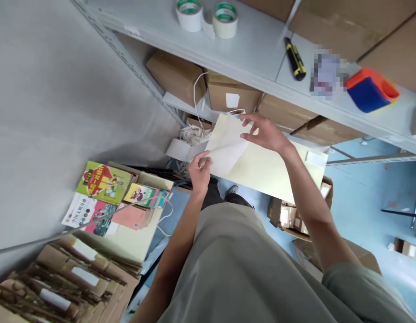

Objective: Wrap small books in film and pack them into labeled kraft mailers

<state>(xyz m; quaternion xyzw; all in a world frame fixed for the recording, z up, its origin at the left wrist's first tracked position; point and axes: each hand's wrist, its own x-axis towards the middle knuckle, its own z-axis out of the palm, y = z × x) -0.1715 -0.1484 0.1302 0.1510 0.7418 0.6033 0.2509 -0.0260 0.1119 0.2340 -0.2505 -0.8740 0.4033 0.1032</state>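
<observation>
A thin white sheet of paper [225, 146] is at the left end of a narrow cream-coloured tabletop [270, 166]. My left hand [200, 172] is closed at the sheet's near left edge, pinching it between thumb and fingers. Over the sheet's right edge hovers my right hand [263, 132], its thumb and fingers apart and curved. Whether its fingertips touch the paper I cannot tell. A small white slip [316, 159] lies at the right end of the tabletop.
A grey shelf [251, 54] above holds tape rolls [225, 21], a yellow-black utility knife [295, 59] and an orange-blue holder [372, 89]. Cardboard boxes [233, 95] stand behind the tabletop. To the left are books [105, 184] and folded cardboard [76, 273]; an open carton [292, 215] sits below right.
</observation>
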